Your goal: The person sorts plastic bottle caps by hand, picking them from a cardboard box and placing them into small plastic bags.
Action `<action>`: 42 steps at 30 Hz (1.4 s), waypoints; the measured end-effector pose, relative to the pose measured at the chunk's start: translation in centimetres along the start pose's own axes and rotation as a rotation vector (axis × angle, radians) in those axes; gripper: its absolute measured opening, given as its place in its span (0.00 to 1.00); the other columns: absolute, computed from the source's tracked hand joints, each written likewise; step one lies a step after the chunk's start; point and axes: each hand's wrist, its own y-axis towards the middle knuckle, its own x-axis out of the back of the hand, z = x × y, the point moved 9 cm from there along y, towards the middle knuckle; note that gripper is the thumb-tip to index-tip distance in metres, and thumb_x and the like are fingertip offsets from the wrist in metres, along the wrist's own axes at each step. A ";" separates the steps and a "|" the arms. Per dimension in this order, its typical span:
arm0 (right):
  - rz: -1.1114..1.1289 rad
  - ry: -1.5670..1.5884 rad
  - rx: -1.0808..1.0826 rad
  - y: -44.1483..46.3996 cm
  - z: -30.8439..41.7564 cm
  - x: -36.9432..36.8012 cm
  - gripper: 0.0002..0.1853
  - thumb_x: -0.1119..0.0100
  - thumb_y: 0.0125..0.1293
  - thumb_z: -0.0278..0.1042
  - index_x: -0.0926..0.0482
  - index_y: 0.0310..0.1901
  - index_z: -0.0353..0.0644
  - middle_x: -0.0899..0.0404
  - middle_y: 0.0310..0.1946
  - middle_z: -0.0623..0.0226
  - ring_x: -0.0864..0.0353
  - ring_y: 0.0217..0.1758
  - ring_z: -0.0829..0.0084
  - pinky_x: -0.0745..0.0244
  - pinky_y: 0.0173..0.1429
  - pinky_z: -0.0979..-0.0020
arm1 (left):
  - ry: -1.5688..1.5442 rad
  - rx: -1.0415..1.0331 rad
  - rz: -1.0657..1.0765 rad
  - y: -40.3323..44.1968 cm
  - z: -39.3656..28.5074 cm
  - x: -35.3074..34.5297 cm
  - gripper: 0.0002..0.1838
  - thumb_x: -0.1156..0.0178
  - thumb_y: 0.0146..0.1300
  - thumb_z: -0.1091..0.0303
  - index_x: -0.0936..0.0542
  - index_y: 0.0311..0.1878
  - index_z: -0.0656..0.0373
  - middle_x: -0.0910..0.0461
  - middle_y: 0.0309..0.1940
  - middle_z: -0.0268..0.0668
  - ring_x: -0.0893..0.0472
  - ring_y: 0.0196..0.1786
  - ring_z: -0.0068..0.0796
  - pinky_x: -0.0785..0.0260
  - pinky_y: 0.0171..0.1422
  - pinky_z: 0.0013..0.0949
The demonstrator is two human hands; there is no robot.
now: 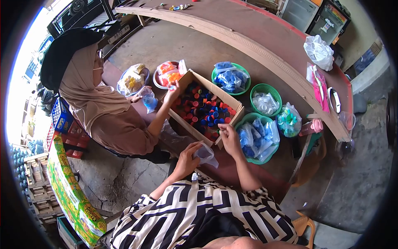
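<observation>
My left hand (187, 159) is closed on the rim of a clear plastic bag (206, 155), which hangs at the near corner of a cardboard box (192, 130). Red, blue and black bottle caps (207, 108) lie loose inside the box. Above the box's near right corner, my right hand (229, 139) has its fingers curled together in a pinch. Whatever those fingers hold, if anything, is hidden. A green basket (265, 159) with bagged blue caps stands just right of my right hand.
To the left, a co-worker (112, 112) reaches over the box, holding a bag of blue pieces (150, 103). Around the box stand several baskets, including a green basket (248, 88) and a smaller green basket (278, 98). A wooden rail (248, 46) edges the raised surface beyond.
</observation>
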 end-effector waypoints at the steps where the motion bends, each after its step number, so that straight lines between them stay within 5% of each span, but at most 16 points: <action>1: 0.015 -0.091 0.066 1.4 -0.4 -0.4 0.11 0.46 0.65 0.22 0.23 0.49 0.36 0.22 0.45 0.59 0.20 0.46 0.68 0.25 0.46 0.71 | -0.002 0.000 -0.017 -0.2 -0.1 0.3 0.29 0.49 0.46 0.83 0.25 0.57 0.68 0.27 0.62 0.40 0.17 0.42 0.28 0.24 0.39 0.27; 4: 0.177 -0.273 0.065 5.0 -4.5 -3.8 0.11 0.47 0.61 0.20 0.21 0.45 0.38 0.23 0.45 0.56 0.22 0.49 0.57 0.26 0.56 0.63 | 0.033 -0.030 -0.055 -0.8 -0.6 1.1 0.28 0.50 0.47 0.84 0.26 0.58 0.69 0.27 0.62 0.41 0.17 0.38 0.30 0.25 0.38 0.27; 9: 0.405 -0.596 0.157 7.7 -7.8 -10.4 0.13 0.48 0.60 0.21 0.19 0.45 0.40 0.24 0.47 0.55 0.25 0.53 0.54 0.31 0.61 0.61 | -0.001 0.007 -0.163 -1.7 -0.5 3.1 0.28 0.51 0.48 0.85 0.26 0.57 0.69 0.27 0.62 0.42 0.17 0.37 0.31 0.26 0.39 0.27; 12: 0.465 -0.788 0.213 7.8 -9.1 -13.2 0.12 0.47 0.60 0.26 0.19 0.45 0.41 0.26 0.50 0.57 0.27 0.55 0.56 0.32 0.62 0.58 | -0.038 -0.076 -0.265 -2.6 -0.7 5.1 0.26 0.50 0.48 0.86 0.24 0.55 0.68 0.25 0.60 0.42 0.17 0.45 0.34 0.27 0.46 0.28; 14: 0.363 -0.888 0.080 8.2 -10.6 -13.0 0.11 0.50 0.62 0.29 0.19 0.43 0.41 0.27 0.51 0.57 0.27 0.56 0.57 0.31 0.61 0.57 | 0.069 -0.385 -0.389 -4.3 -4.3 6.8 0.25 0.50 0.49 0.86 0.23 0.53 0.66 0.23 0.57 0.44 0.20 0.54 0.39 0.28 0.53 0.30; 15: 0.430 -0.977 0.255 7.7 -10.3 -13.6 0.11 0.52 0.64 0.33 0.19 0.41 0.40 0.26 0.48 0.55 0.26 0.55 0.56 0.29 0.58 0.57 | 0.060 -0.416 -0.423 -4.8 -4.7 7.3 0.24 0.50 0.50 0.87 0.22 0.52 0.65 0.22 0.56 0.46 0.21 0.57 0.43 0.30 0.58 0.33; 20: 0.372 -1.001 0.199 7.9 -10.9 -11.8 0.10 0.48 0.60 0.30 0.19 0.41 0.43 0.24 0.41 0.54 0.24 0.52 0.55 0.27 0.56 0.56 | 0.138 -0.203 -0.390 -3.7 -0.7 6.4 0.25 0.51 0.50 0.87 0.21 0.53 0.63 0.23 0.58 0.41 0.20 0.53 0.36 0.29 0.51 0.28; 23: 0.314 -0.686 0.087 7.6 -7.9 -9.2 0.11 0.39 0.56 0.25 0.22 0.42 0.40 0.24 0.41 0.55 0.23 0.49 0.58 0.25 0.54 0.61 | 0.088 -0.103 -0.330 -3.6 3.0 5.2 0.30 0.51 0.48 0.88 0.22 0.56 0.60 0.23 0.59 0.34 0.20 0.41 0.23 0.35 0.36 0.21; 28: 0.239 -0.172 0.098 5.8 -5.3 -6.0 0.14 0.39 0.60 0.25 0.23 0.48 0.39 0.22 0.36 0.61 0.20 0.38 0.68 0.23 0.47 0.70 | 0.067 -0.109 -0.332 -3.3 3.4 4.7 0.29 0.50 0.47 0.87 0.22 0.56 0.60 0.23 0.60 0.34 0.20 0.40 0.23 0.34 0.36 0.22; 30: 0.276 0.208 -0.136 3.9 -6.4 -5.4 0.13 0.42 0.64 0.23 0.25 0.50 0.37 0.21 0.37 0.66 0.20 0.38 0.76 0.23 0.45 0.74 | 0.096 -0.148 -0.332 -3.0 2.7 4.5 0.29 0.50 0.47 0.87 0.22 0.56 0.60 0.23 0.60 0.34 0.20 0.39 0.23 0.34 0.36 0.22; 33: 0.248 0.312 -0.178 1.3 -5.8 -3.9 0.12 0.46 0.67 0.22 0.26 0.51 0.35 0.21 0.38 0.68 0.20 0.39 0.80 0.22 0.44 0.76 | 0.071 -0.132 -0.295 -2.4 1.9 4.0 0.28 0.50 0.47 0.86 0.22 0.56 0.61 0.23 0.60 0.35 0.19 0.44 0.26 0.31 0.40 0.23; 38: 0.104 0.447 -0.211 -1.9 -5.0 -0.5 0.11 0.47 0.68 0.22 0.27 0.51 0.34 0.21 0.40 0.65 0.20 0.41 0.78 0.21 0.47 0.76 | -0.067 -0.443 -0.312 -2.9 -1.0 4.2 0.24 0.50 0.48 0.87 0.20 0.51 0.64 0.22 0.55 0.43 0.22 0.58 0.35 0.32 0.58 0.29; 42: -0.011 0.545 -0.242 -3.7 -5.2 1.6 0.12 0.46 0.68 0.24 0.28 0.52 0.34 0.22 0.43 0.64 0.20 0.43 0.77 0.21 0.48 0.76 | 0.001 -0.454 -0.293 -3.0 -1.8 3.9 0.25 0.51 0.48 0.87 0.20 0.51 0.63 0.20 0.53 0.42 0.20 0.55 0.36 0.30 0.55 0.29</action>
